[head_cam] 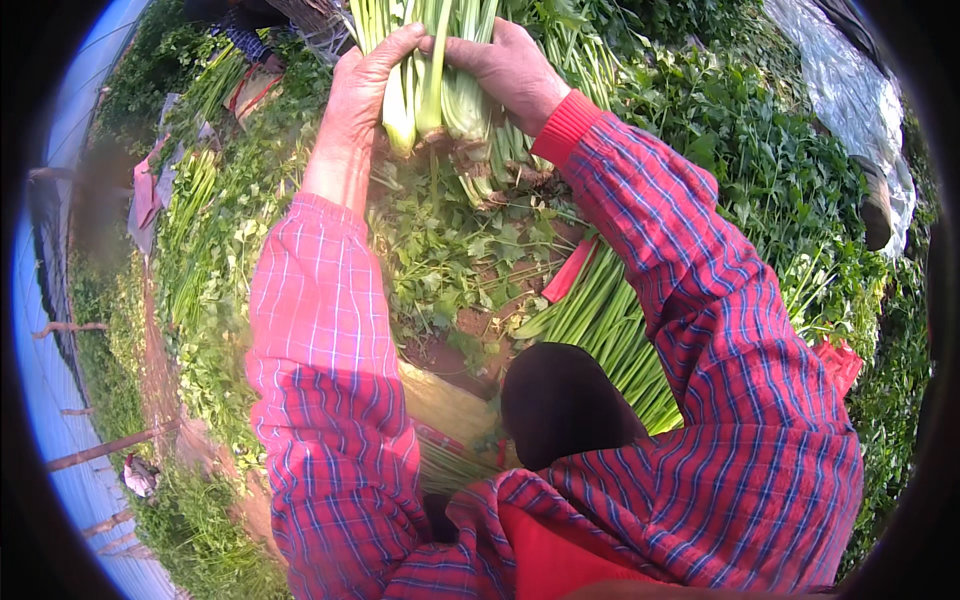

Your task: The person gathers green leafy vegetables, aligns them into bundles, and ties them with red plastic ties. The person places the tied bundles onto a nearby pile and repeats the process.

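Observation:
At the top of the view both hands hold a bunch of celery (429,97), its root ends pointing down towards me. My left hand (367,79) wraps the bunch's left side, thumb laid over the stalks. From the right, my right hand (506,71) grips it, its thumb nearly meeting the other. The upper ends of the stalks run out of the picture. More celery with roots (517,154) lies just below and right of the held bunch. Cut leaves (465,247) cover the soil beneath my hands.
A pile of celery stalks (615,322) with a red band (571,270) lies by my knee (566,405). Leafy celery (750,157) and plastic sheeting (847,82) are at right. Another person's sleeve (244,43) shows upper left, a further person (140,476) lower left, near wooden poles (112,445).

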